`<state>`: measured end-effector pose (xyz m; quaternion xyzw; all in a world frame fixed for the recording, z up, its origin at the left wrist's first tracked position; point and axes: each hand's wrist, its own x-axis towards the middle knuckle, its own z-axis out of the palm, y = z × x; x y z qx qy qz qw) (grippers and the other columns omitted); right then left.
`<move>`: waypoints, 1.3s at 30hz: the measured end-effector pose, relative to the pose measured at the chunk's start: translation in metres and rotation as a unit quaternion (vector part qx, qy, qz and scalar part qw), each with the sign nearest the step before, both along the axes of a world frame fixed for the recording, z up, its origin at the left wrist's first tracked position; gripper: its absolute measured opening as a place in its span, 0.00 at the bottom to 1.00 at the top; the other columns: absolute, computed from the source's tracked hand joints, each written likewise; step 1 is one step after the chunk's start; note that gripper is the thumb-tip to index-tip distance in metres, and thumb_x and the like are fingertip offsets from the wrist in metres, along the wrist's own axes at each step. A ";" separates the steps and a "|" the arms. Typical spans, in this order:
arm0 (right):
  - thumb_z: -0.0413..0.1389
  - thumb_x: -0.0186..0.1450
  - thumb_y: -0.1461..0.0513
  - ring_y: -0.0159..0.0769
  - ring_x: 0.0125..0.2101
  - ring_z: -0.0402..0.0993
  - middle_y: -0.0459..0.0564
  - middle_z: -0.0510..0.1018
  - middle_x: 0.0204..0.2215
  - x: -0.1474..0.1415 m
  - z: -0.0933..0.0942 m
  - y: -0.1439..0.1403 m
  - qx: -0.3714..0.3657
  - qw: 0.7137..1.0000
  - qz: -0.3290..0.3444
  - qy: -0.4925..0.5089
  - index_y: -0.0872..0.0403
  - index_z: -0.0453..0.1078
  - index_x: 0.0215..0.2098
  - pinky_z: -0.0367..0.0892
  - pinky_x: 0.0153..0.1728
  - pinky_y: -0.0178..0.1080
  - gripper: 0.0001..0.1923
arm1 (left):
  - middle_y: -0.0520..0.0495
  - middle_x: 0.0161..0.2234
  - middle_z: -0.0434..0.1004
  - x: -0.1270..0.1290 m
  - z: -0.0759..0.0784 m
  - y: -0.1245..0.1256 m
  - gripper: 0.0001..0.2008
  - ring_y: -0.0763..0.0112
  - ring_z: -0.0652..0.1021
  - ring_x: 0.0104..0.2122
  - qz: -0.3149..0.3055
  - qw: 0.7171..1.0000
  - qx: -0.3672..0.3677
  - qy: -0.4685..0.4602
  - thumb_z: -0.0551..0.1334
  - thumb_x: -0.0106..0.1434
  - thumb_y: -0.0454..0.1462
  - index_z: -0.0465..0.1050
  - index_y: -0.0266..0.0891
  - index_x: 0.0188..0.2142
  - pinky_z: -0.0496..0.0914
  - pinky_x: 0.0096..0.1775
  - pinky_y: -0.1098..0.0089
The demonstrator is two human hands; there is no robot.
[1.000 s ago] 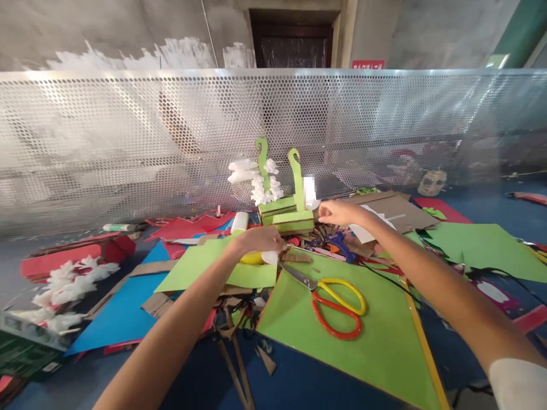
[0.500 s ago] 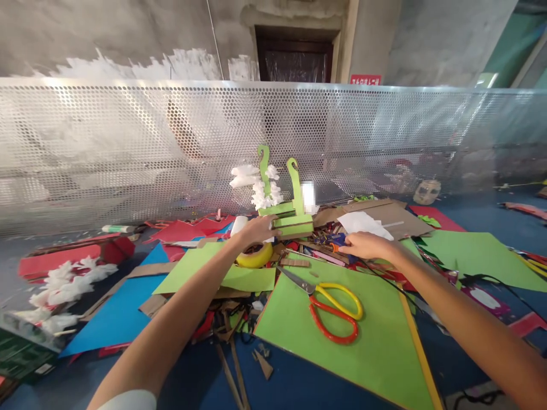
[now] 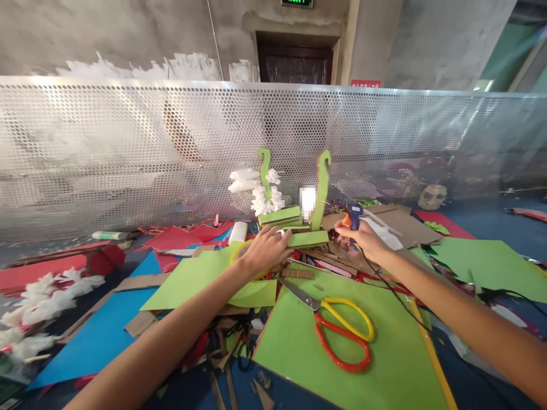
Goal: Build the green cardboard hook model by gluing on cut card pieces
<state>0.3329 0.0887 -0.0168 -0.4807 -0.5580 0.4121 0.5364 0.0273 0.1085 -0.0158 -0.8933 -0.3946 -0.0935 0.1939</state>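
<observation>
My left hand [image 3: 267, 247] is closed on the near end of a green cardboard piece [image 3: 308, 239], which has a tall hooked upright [image 3: 322, 188]. Some of its fingers are hidden from me. In my right hand [image 3: 366, 240] is a blue and orange glue gun [image 3: 355, 215], its nozzle pointing left near the upright and its black cord [image 3: 384, 278] trailing down. Behind the left hand stands another green hooked piece [image 3: 265, 162] with ruffled white paper [image 3: 260, 193] around it. A yellow tape roll [image 3: 237, 252] lies partly under my left hand.
Scissors [image 3: 344, 330] with red and yellow handles lie on a green sheet [image 3: 299, 341]. Blue card [image 3: 98, 336], red card [image 3: 183, 233] and cardboard scraps spread around. White ruffles [image 3: 51, 299] lie at left. A perforated metal barrier [image 3: 149, 154] stands behind.
My right hand has lifted the glue gun from the scrap pile. The green piece in my left hand has shifted right and turned, and my left hand has come nearer. The view has moved slightly.
</observation>
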 end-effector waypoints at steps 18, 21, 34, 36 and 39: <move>0.65 0.56 0.53 0.45 0.36 0.78 0.52 0.83 0.35 -0.016 -0.035 0.027 0.098 0.988 -0.003 -0.116 0.53 0.77 0.36 0.73 0.43 0.47 0.14 | 0.47 0.31 0.81 -0.002 0.049 -0.004 0.25 0.59 0.83 0.39 -0.004 0.977 -0.118 -0.178 0.55 0.76 0.49 0.70 0.42 0.66 0.74 0.45 0.62; 0.64 0.56 0.52 0.46 0.36 0.78 0.53 0.84 0.34 -0.015 -0.035 0.027 0.096 0.988 0.002 -0.119 0.53 0.77 0.36 0.73 0.44 0.47 0.15 | 0.45 0.32 0.82 0.006 0.060 -0.007 0.25 0.59 0.82 0.41 -0.007 0.980 -0.087 -0.177 0.53 0.76 0.49 0.71 0.43 0.67 0.73 0.46 0.60; 0.64 0.55 0.52 0.44 0.34 0.77 0.50 0.81 0.31 -0.016 -0.033 0.027 0.086 0.989 -0.001 -0.122 0.53 0.74 0.35 0.72 0.43 0.46 0.15 | 0.45 0.43 0.87 0.015 0.053 0.006 0.18 0.61 0.80 0.43 -0.090 0.984 -0.098 -0.122 0.54 0.77 0.44 0.84 0.46 0.50 0.71 0.53 0.56; 0.64 0.56 0.52 0.43 0.32 0.76 0.48 0.80 0.29 -0.016 -0.034 0.027 0.087 0.990 0.003 -0.115 0.52 0.74 0.34 0.72 0.41 0.45 0.14 | 0.45 0.42 0.86 0.001 0.053 0.006 0.17 0.59 0.81 0.44 -0.123 0.982 -0.137 -0.039 0.55 0.76 0.43 0.85 0.48 0.47 0.72 0.52 0.57; 0.64 0.56 0.53 0.41 0.31 0.74 0.48 0.79 0.29 -0.016 -0.034 0.027 0.090 0.990 0.010 -0.107 0.52 0.73 0.33 0.71 0.39 0.43 0.13 | 0.42 0.40 0.85 -0.027 0.055 0.009 0.16 0.56 0.82 0.45 -0.046 0.992 -0.109 0.031 0.56 0.74 0.42 0.85 0.47 0.43 0.72 0.52 0.56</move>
